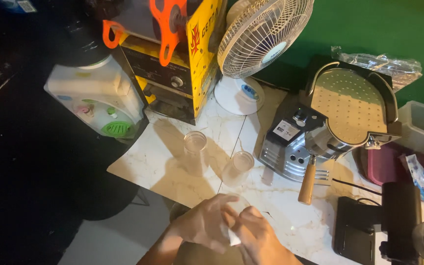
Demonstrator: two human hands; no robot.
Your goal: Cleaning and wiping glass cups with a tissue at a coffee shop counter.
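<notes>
Both my hands meet at the near edge of the marble counter. My left hand and my right hand are closed together around a clear plastic cup, which is mostly hidden by my fingers. Two more clear plastic cups stand upright on the counter beyond my hands: one farther left, the other closer and to the right.
A silver espresso machine with a wooden-handled portafilter sits right. A white desk fan, a yellow and orange cup sealer and a white water dispenser line the back. A black scale is at right front.
</notes>
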